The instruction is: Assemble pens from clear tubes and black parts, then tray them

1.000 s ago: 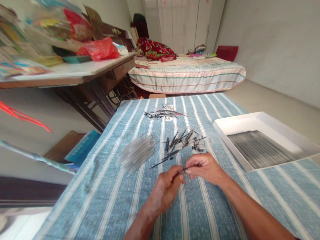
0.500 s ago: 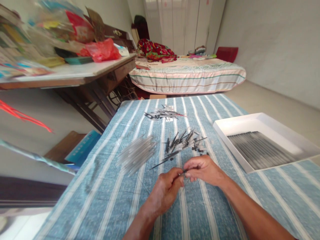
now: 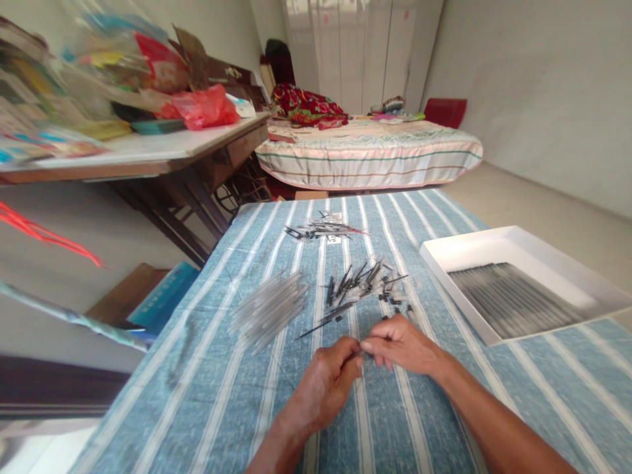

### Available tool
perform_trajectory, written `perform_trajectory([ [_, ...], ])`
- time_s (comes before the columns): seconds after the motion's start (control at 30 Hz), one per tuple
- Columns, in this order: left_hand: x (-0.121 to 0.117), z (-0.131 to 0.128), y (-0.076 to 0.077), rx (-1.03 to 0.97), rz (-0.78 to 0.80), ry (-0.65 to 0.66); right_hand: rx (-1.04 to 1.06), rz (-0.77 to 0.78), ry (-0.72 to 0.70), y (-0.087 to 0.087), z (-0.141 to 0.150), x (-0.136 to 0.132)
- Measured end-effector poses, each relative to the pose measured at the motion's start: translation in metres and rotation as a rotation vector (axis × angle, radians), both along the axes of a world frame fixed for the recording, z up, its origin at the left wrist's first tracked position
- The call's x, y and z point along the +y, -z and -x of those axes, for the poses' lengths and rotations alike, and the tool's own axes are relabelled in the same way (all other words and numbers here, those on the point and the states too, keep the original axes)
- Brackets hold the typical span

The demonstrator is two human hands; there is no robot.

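My left hand point(image 3: 332, 378) and my right hand point(image 3: 401, 345) meet fingertip to fingertip over the near half of the table. Both are closed in a pinch on something small and dark, mostly hidden by the fingers. Just beyond them lies a loose pile of short black and clear pen parts point(image 3: 363, 283), with small black caps at its right side. A thin black stick point(image 3: 318, 327) points out toward the left. Left of that pile is a bundle of clear thin tubes point(image 3: 271, 309), like pen barrels.
A white open box point(image 3: 464, 306) on the right holds a row of dark, thin pens point(image 3: 513, 296). Farther back, mixed thin sticks point(image 3: 326, 228) lie on a printed slip. The striped blue cloth point(image 3: 222, 395) covers the table. A cluttered side table point(image 3: 148, 155) stands left, a bed point(image 3: 370, 155) behind.
Both hands stay pinched together at nearly the same spot. My right hand has dropped slightly toward me, and the dark piece between the fingertips shows less. The piles look unchanged.
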State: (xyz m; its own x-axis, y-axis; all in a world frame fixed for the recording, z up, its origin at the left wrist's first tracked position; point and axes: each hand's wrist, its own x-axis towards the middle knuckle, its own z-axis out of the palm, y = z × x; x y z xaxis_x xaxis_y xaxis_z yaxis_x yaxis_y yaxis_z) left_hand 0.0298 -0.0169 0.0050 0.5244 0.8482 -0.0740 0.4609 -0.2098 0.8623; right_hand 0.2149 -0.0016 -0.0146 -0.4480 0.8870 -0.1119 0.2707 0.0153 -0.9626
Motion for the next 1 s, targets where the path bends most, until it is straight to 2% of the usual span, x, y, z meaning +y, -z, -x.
perform_trajectory([
  [0.17, 0.0002, -0.0003, -0.0014, -0.005, -0.004, -0.016, 0.104, -0.011, 0.029, -0.0006, 0.0005, 0.0004],
  [0.33, -0.0003, 0.0001, 0.0011, 0.003, -0.003, -0.011, -0.013, -0.045, 0.017, 0.0008, 0.0025, 0.0000],
  [0.47, -0.0002, 0.0001, 0.0004, -0.003, -0.003, -0.025, 0.040, -0.031, 0.010, -0.0008, 0.0031, -0.0004],
  [0.63, -0.0006, -0.0003, -0.0006, -0.002, -0.026, -0.016, -0.026, -0.020, 0.004, 0.0010, 0.0033, -0.0011],
  [1.0, -0.0016, -0.0006, 0.0024, 0.026, -0.049, -0.032, -0.002, -0.024, 0.003, -0.0002, 0.0040, -0.0018],
])
